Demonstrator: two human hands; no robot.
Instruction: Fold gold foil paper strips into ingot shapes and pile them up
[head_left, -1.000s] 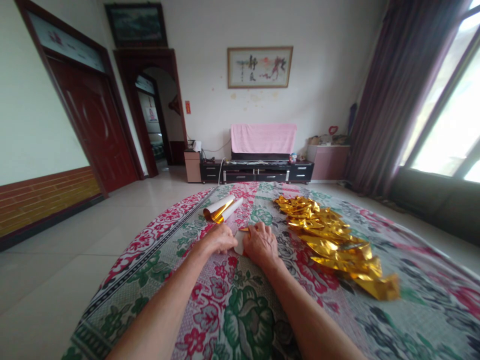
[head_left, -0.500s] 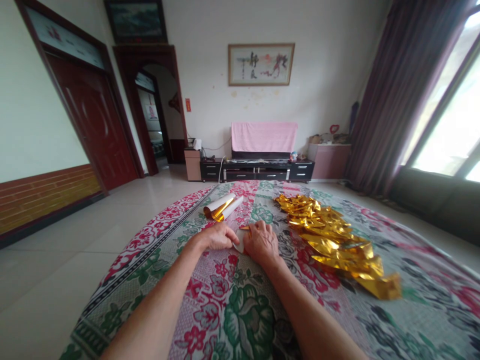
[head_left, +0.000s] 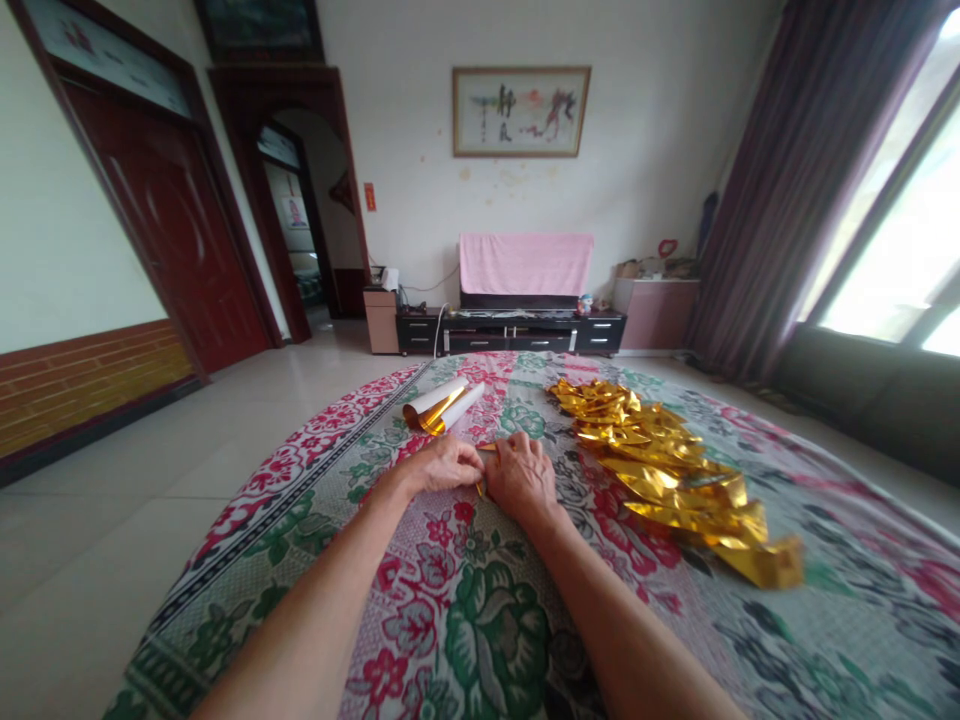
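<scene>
My left hand (head_left: 445,466) and my right hand (head_left: 520,478) lie close together on a floral cloth (head_left: 480,610). Both have their fingers curled and pinched on a small gold foil paper piece (head_left: 485,452), which shows only as a thin gold edge between them; the rest is hidden under the hands. Just beyond the left hand lies a curled roll of gold and white foil sheets (head_left: 441,405). To the right stretches a long pile of folded gold foil pieces (head_left: 667,475).
The cloth covers a wide surface that ends at tiled floor (head_left: 112,500) on the left. Far off stand a dark low cabinet (head_left: 517,330) with a pink cloth (head_left: 525,264), a red door (head_left: 165,240), an arched doorway and dark curtains (head_left: 780,200).
The hands have drawn closer together over the paper piece, and its white side no longer shows. The view has shifted slightly downward.
</scene>
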